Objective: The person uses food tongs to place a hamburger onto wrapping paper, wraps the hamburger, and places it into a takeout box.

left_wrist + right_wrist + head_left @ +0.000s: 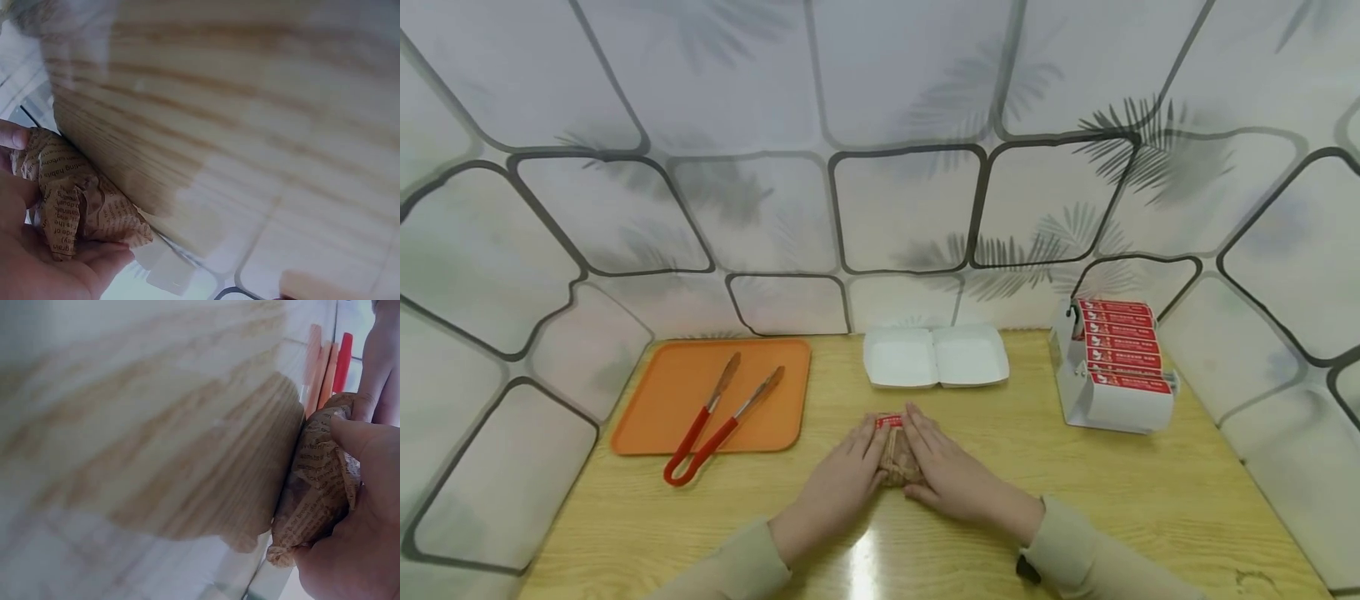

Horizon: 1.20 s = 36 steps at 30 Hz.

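Note:
Near the middle of the table sits a small packet (897, 460) wrapped in brown paper with newsprint-style lettering. A red label (890, 422) lies across its far end. My left hand (841, 468) holds the packet from the left, fingers along its top and side, thumb at the near corner. From the right, my right hand (953, 477) holds it the same way, its thumb low on the near side. In the left wrist view the crumpled, folded paper (94, 212) rests against the palm. The right wrist view has the packet (312, 487) between thumb and palm. Its contents are hidden.
Farther back stands an open white clamshell box (898, 358). At left, red-handled tongs (715, 442) lie across an orange tray (655, 392), handles over its near edge. A white dispenser (1127, 408) with red printed labels stands at right. Patterned panels (902, 208) enclose the table.

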### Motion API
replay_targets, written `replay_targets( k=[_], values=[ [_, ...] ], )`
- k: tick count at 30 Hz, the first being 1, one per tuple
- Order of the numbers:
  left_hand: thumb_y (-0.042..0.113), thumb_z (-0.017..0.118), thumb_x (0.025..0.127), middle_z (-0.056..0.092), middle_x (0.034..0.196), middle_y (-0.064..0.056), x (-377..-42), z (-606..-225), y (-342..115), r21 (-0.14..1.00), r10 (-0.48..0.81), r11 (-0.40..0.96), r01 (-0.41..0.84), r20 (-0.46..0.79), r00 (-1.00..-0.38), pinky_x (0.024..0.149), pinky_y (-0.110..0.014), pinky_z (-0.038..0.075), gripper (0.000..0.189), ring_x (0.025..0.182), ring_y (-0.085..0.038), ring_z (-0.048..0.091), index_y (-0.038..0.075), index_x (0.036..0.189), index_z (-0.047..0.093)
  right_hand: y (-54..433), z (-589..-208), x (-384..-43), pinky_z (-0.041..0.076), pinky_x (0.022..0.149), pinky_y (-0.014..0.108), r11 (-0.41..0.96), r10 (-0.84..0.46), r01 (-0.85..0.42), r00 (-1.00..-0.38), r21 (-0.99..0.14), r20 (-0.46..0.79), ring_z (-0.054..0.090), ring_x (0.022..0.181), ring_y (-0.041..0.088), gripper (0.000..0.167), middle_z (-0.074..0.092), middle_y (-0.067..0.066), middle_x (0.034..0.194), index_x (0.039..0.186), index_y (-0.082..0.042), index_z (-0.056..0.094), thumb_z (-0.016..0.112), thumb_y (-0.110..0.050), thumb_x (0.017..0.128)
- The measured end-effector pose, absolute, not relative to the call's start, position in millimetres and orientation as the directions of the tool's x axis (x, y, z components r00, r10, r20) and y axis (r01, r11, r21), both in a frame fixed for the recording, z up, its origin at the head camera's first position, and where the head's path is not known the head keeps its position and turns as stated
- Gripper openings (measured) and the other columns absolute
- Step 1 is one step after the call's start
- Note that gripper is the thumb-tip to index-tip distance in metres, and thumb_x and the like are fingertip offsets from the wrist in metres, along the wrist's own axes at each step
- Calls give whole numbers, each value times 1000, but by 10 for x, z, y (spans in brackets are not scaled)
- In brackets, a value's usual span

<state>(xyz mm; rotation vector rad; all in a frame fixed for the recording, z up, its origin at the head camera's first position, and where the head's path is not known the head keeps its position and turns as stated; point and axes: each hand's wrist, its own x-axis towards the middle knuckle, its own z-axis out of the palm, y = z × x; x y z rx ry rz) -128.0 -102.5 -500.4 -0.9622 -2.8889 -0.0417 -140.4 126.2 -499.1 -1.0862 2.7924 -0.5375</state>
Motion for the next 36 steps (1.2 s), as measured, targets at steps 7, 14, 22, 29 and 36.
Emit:
replay_targets(
  k=[7,14,22,29,36],
  values=[
    [32,61,108,45,164,-26,-1300,-5005,-1025,134,560,815,563,68,-826,125,-47,44,69,152,-34,49,-10,158,39,1281,-4992,-1431,26,131,57,674,-676,-638,-736,-372,38,20,162,45,95,11,31,175,164,12,16,69,-35,102],
    [38,62,107,46,164,-25,-1306,-5016,-1045,-29,610,790,612,132,-781,127,-43,43,69,152,-34,48,-7,156,45,1305,-5041,-1442,29,130,56,667,-689,-670,-721,-326,73,23,162,45,95,14,33,173,163,13,18,71,-35,101],
    [44,60,106,51,163,-16,-1257,-4993,-1082,-145,739,671,727,211,-640,128,-40,41,68,153,-29,48,0,157,49,1292,-5049,-1435,29,131,55,671,-688,-667,-723,-325,64,23,162,44,94,14,32,174,164,12,18,71,-35,102],
    [49,53,109,40,170,-17,-1207,-4986,-1122,-64,760,647,760,130,-636,132,-42,34,73,159,-31,38,0,162,40,1327,-5045,-1464,24,133,54,670,-663,-599,-749,-438,11,19,164,39,95,9,21,178,168,2,14,66,-43,104],
    [52,52,108,38,170,-18,-1199,-4981,-1121,-84,770,636,767,134,-624,132,-42,34,77,159,-33,37,-1,162,39,1434,-5001,-1632,28,131,60,611,-601,-523,-795,-594,82,31,160,43,76,27,20,175,168,-1,25,58,-37,109]
  ],
)
